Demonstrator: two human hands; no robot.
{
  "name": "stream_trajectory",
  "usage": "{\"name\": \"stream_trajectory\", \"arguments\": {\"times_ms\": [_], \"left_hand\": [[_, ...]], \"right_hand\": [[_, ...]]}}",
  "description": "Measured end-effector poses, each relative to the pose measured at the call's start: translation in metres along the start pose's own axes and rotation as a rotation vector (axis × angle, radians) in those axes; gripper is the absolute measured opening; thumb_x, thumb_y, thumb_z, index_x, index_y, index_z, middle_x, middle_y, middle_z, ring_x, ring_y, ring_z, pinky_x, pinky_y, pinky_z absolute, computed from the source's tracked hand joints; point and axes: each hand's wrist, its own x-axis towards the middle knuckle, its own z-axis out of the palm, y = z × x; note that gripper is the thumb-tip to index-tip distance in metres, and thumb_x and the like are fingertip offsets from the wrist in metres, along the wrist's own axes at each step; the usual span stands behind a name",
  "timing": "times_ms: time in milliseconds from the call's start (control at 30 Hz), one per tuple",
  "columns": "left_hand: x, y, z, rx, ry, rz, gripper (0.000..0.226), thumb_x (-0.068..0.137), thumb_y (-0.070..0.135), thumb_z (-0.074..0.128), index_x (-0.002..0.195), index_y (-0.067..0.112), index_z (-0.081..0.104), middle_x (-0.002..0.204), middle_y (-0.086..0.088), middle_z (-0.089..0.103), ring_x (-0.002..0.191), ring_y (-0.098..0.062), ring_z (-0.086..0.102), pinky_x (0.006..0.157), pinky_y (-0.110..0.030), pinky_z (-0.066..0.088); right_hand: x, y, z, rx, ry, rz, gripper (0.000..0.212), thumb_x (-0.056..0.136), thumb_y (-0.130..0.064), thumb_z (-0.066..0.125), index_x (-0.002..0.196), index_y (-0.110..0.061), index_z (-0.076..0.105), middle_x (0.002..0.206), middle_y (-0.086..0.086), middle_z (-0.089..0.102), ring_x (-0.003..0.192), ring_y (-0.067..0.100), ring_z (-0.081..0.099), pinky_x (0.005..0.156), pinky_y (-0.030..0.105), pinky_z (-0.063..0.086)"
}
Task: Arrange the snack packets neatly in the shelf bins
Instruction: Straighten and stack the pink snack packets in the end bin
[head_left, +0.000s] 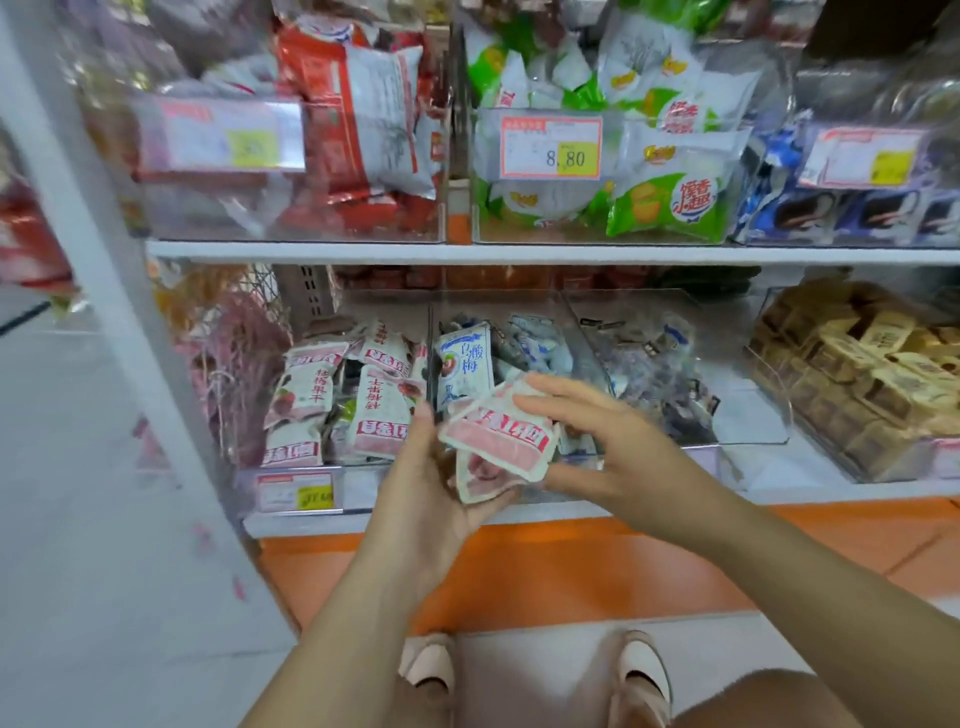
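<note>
Snack packets, pink-white, gripped in left hand; right hand pinches top one, before lower bin.

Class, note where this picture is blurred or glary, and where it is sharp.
Head view: top-left price tag and white post smeared by blur; upper-left clear bin hazy with reflections; 8.80 tag and pink packets in the left hand fairly sharp.
</note>
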Motion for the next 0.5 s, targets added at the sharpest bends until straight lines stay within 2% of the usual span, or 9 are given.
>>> {"name": "stream_trajectory", "arguments": {"times_ms": [67, 100, 167, 233, 333, 500], "left_hand": [[-0.014, 0.008, -0.009, 0.089, 0.008, 0.034, 0.053, 0.086, 0.054, 0.043, 0.114, 0.014, 0.064, 0.109, -0.013, 0.070, 0.099, -0.024, 0.068, 0.080, -0.038, 0.058], [-0.018, 0.010, -0.014, 0.158, 0.019, 0.064, 0.046, 0.084, 0.048, 0.050, 0.113, 0.016, 0.064, 0.107, -0.011, 0.071, 0.095, -0.020, 0.070, 0.077, -0.036, 0.059], [-0.023, 0.014, -0.022, 0.259, 0.077, 0.128, 0.030, 0.083, 0.027, 0.062, 0.112, 0.020, 0.064, 0.096, -0.006, 0.073, 0.082, -0.014, 0.071, 0.069, -0.029, 0.058], [-0.023, 0.019, -0.031, 0.283, 0.146, 0.179, 0.027, 0.085, 0.012, 0.063, 0.109, 0.022, 0.063, 0.087, -0.003, 0.074, 0.074, -0.013, 0.070, 0.067, -0.029, 0.056], [-0.018, 0.031, -0.043, 0.300, 0.217, 0.255, 0.029, 0.087, 0.005, 0.061, 0.109, 0.024, 0.061, 0.090, -0.003, 0.074, 0.077, -0.017, 0.071, 0.065, -0.032, 0.054], [0.014, 0.056, -0.062, 0.335, 0.351, 0.377, 0.028, 0.088, 0.008, 0.063, 0.111, 0.024, 0.059, 0.099, -0.005, 0.072, 0.083, -0.019, 0.070, 0.069, -0.035, 0.057]], "right_hand": [[0.005, -0.008, 0.013, 0.001, -0.059, -0.027, 0.054, 0.071, -0.046, 0.064, 0.122, -0.045, 0.047, 0.136, -0.023, 0.036, 0.127, -0.015, 0.034, 0.101, 0.003, 0.025], [0.008, -0.011, 0.019, 0.004, -0.091, -0.038, 0.055, 0.071, -0.048, 0.063, 0.123, -0.046, 0.045, 0.137, -0.023, 0.035, 0.128, -0.013, 0.033, 0.102, 0.002, 0.024], [0.015, -0.018, 0.031, 0.009, -0.152, -0.044, 0.059, 0.068, -0.052, 0.063, 0.123, -0.052, 0.041, 0.138, -0.031, 0.027, 0.128, -0.018, 0.027, 0.102, 0.000, 0.020], [0.022, -0.022, 0.039, 0.011, -0.197, -0.050, 0.064, 0.067, -0.054, 0.064, 0.125, -0.055, 0.037, 0.140, -0.035, 0.019, 0.126, -0.027, 0.018, 0.100, -0.003, 0.016], [0.036, -0.025, 0.050, 0.028, -0.194, -0.032, 0.069, 0.070, -0.053, 0.065, 0.133, -0.048, 0.039, 0.144, -0.032, 0.017, 0.122, -0.031, 0.013, 0.098, -0.004, 0.016], [0.071, -0.020, 0.063, -0.035, -0.110, 0.005, 0.056, 0.085, -0.040, 0.064, 0.137, -0.041, 0.041, 0.152, -0.020, 0.020, 0.136, -0.003, 0.021, 0.107, 0.017, 0.019]]}}
